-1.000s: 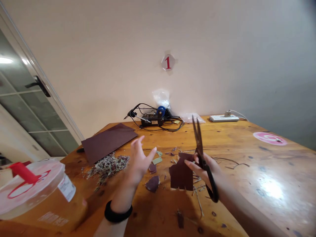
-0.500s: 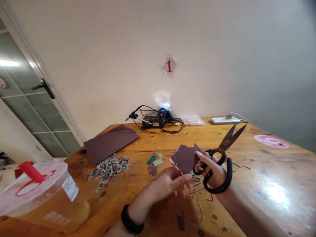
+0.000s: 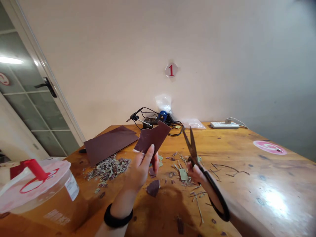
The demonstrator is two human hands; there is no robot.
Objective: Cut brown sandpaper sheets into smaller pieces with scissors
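Note:
In the head view my left hand [image 3: 141, 168] pinches a torn-edged piece of maroon sheet [image 3: 154, 136] between thumb and fingers, tilted up above the table. My right hand [image 3: 196, 172] grips black-handled scissors [image 3: 194, 149], their blades slightly apart and pointing up, clear of the sheet piece. Below my left hand a maroon offcut [image 3: 153, 188] lies on the wood. Around my right hand are thin strips and a pale green scrap [image 3: 183, 174].
Large maroon sheets [image 3: 111, 143] lie at left beside a pile of shreds [image 3: 110, 169]. A lidded drink tub [image 3: 59, 204] stands front left. At the back are a black device with cables [image 3: 148, 122], plastic bags and a white power strip [image 3: 224, 125].
My left hand has taken the maroon piece left and up, and my right hand has let go of it. The scissors moved left and turned more upright. A maroon offcut now lies on the table.

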